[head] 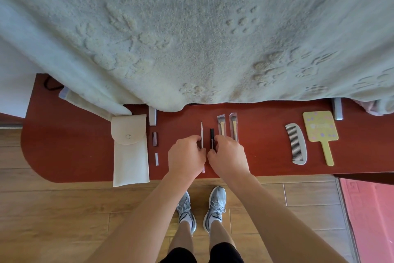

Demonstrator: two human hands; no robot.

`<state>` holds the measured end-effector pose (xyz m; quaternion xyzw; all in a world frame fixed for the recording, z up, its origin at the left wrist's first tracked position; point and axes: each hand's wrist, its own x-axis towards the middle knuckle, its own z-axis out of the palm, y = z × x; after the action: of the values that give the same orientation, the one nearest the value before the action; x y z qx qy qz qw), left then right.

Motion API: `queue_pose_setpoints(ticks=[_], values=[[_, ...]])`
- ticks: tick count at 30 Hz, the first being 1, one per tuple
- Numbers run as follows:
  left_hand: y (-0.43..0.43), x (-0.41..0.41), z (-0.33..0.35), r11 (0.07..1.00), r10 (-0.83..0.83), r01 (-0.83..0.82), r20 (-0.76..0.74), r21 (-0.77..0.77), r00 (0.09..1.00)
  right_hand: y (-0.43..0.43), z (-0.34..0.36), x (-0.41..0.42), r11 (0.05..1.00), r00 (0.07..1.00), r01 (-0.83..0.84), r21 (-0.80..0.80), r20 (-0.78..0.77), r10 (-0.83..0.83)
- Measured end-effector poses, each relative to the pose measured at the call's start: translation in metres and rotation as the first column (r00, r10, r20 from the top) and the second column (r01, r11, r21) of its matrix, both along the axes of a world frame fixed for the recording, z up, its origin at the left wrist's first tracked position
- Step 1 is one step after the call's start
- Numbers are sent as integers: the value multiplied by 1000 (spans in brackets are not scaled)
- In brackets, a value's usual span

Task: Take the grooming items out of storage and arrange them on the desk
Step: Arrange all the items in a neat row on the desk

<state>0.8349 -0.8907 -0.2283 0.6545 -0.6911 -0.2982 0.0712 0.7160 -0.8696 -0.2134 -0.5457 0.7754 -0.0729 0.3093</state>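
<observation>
On the red-brown desk (pixel 64 145) my left hand (pixel 186 157) pinches a thin pale pink pencil (pixel 202 132) that lies pointing away from me. Beside it my right hand (pixel 228 156) pinches a short black tube (pixel 212 138). Two wrapped brushes (pixel 227 127) lie just right of the tube. A cream pouch (pixel 130 152) with a snap flap lies to the left, its end hanging over the desk's front edge. Between pouch and hands lie a small dark tube (pixel 155 139) and a small pale stick (pixel 157 159). Farther right are a grey comb (pixel 296 143) and a yellow hand mirror (pixel 320 132).
A pale fleece blanket (pixel 191 28) with paw prints hangs over the back of the desk and hides what is behind it. Grey metal brackets (pixel 152 118) stick out below its hem. A wooden floor and my shoes lie below the desk edge; a pink mat (pixel 371 215) is at right.
</observation>
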Motion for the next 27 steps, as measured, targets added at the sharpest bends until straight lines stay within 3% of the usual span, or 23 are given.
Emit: queue_pose_setpoints(ticks=[27], values=[[4, 1, -4, 999, 31, -32, -56, -14, 998, 2, 9, -3, 1000, 1000, -10, -21, 26, 11]])
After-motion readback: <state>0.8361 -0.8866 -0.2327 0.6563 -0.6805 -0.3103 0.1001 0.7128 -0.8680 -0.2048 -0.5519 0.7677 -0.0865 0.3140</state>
